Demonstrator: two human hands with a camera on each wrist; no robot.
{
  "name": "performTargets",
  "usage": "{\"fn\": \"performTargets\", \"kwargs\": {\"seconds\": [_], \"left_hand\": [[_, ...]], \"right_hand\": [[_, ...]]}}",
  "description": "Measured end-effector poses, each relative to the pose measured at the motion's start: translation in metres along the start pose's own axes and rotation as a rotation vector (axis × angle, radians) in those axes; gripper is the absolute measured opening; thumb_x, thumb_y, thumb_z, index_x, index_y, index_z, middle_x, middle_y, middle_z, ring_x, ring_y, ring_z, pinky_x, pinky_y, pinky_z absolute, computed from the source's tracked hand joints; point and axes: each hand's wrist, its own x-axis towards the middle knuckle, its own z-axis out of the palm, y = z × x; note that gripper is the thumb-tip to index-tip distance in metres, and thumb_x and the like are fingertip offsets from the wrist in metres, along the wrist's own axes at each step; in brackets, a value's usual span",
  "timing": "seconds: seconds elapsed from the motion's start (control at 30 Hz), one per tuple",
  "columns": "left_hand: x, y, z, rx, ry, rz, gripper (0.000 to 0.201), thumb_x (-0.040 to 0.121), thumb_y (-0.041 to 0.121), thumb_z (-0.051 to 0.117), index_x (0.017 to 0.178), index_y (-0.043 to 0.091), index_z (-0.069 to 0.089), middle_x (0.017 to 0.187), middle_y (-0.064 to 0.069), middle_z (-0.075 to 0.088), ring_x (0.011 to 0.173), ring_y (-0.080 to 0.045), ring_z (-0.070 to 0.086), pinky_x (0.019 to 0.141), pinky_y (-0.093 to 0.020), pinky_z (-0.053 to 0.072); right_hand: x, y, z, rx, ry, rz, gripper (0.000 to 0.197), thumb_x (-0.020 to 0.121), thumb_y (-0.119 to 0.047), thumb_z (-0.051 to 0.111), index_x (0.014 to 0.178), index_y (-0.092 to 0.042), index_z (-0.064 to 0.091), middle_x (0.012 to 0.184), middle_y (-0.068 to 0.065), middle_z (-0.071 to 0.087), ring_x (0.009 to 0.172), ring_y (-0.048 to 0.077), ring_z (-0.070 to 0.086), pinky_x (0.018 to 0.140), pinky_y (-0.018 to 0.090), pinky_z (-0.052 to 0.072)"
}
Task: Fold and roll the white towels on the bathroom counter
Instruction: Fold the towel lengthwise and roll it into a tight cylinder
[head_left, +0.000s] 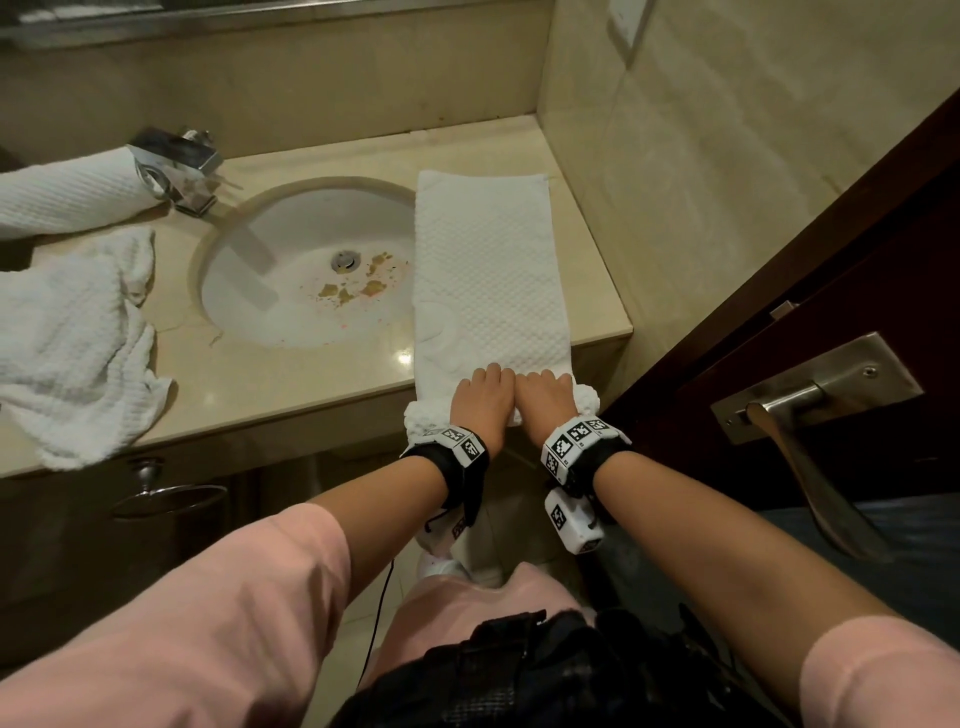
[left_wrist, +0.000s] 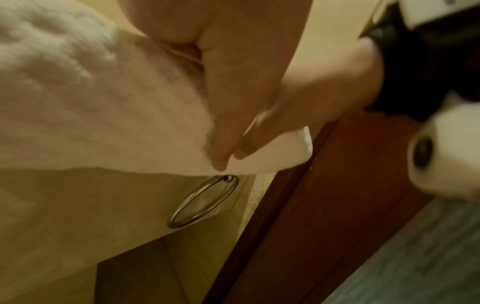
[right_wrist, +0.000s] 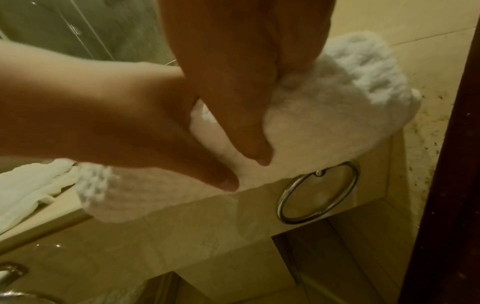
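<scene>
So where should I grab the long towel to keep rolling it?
Hold the rolled end at the counter's front edge, coming from above and from your side, both hands curled over it: the folded towel lies flat beyond, running away from you.

The person wore short pink sleeves (head_left: 249, 597) on both arms. Each wrist carried a black strap (head_left: 457, 478) with white blocks bearing black-and-white square markers (head_left: 576, 434). A white camera housing (head_left: 571, 525) hung beneath the right wrist, and a thin black cable (head_left: 382, 603) trailed below the left.
</scene>
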Motion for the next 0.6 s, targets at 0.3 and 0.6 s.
{"fn": "performTargets", "kwargs": {"seconds": [0.3, 0.6], "left_hand": [[0.011, -0.009, -0.004, -0.040, -0.091, 0.049, 0.025, 0.093, 0.010, 0.047, 0.118, 0.011, 0.048, 0.117, -0.009, 0.056, 0.108, -0.027, 0.053, 0.084, -0.034, 0.042], [-0.002, -0.001, 0.004, 0.033, -0.013, 0.052, 0.031, 0.088, 0.011, 0.054, 0.117, 0.011, 0.043, 0.118, -0.008, 0.051, 0.105, -0.026, 0.051, 0.082, -0.032, 0.037]], "right_hand": [[-0.009, -0.001, -0.005, 0.028, 0.045, 0.044, 0.045, 0.065, -0.020, 0.080, 0.103, -0.012, 0.057, 0.099, 0.007, 0.061, 0.089, 0.025, 0.060, 0.078, 0.035, 0.044], [-0.001, 0.009, -0.006, 0.007, -0.068, -0.065, 0.019, 0.093, -0.010, 0.049, 0.111, -0.011, 0.055, 0.109, 0.007, 0.063, 0.101, 0.026, 0.060, 0.087, 0.034, 0.043]]}}
